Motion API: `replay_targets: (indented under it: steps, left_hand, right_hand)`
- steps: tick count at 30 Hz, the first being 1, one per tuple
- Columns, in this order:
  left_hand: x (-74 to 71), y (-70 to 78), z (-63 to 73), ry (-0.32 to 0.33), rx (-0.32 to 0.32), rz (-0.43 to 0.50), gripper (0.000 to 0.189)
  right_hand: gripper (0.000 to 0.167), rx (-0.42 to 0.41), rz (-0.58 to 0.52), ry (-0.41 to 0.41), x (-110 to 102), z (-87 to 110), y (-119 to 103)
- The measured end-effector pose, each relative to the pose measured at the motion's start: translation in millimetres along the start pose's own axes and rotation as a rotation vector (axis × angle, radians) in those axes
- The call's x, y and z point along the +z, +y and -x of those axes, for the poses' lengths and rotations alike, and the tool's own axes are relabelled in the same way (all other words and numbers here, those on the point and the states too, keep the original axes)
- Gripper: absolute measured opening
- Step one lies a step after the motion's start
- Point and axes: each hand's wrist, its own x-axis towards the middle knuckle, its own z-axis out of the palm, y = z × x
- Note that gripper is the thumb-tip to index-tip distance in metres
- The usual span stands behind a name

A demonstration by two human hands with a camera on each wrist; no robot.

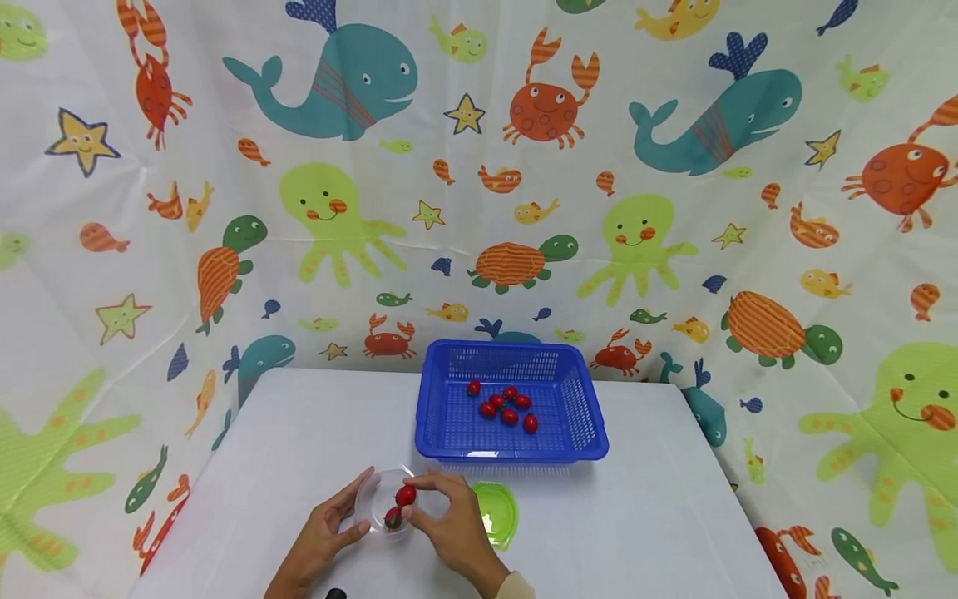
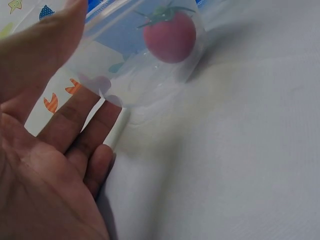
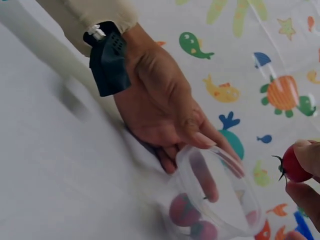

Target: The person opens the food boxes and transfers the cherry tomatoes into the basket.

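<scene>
My left hand (image 1: pixel 322 528) grips a clear plastic container (image 1: pixel 374 499) from its left side, with the thumb near the front and the fingers behind. Inside it, a red cherry tomato (image 2: pixel 170 37) with green sepals shows through the cloudy wall. Between the thumb and index finger of my right hand (image 1: pixel 452 516), another cherry tomato (image 3: pixel 295 165) is pinched by the container's open top. The right wrist view also catches my left hand (image 3: pixel 155 95) around the container and red tomato shapes (image 3: pixel 185 210) low inside it.
Behind the hands stands a blue plastic basket (image 1: pixel 516 455) with several cherry tomatoes (image 1: pixel 509 416) on its mesh bottom. A bright green lid (image 1: pixel 505 507) lies on the white table (image 1: pixel 621 516), right beside my right hand. A cloth printed with sea animals (image 1: pixel 464 233) hangs around the table.
</scene>
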Motion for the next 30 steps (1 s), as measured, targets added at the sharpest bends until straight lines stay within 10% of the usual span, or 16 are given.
replay_targets:
  steps: [14, 30]
  left_hand:
    - [-0.3, -0.1, 1.7, 0.005, -0.031, 0.002, 0.068]
    - [-1.7, -2.8, 2.7, -0.044, 0.078, 0.046, 0.068]
  right_hand:
    - [0.036, -0.124, -0.046, 0.030, -44, -20.0, -26]
    - [0.038, -0.182, 0.019, 0.136, -91, -58.0, -38]
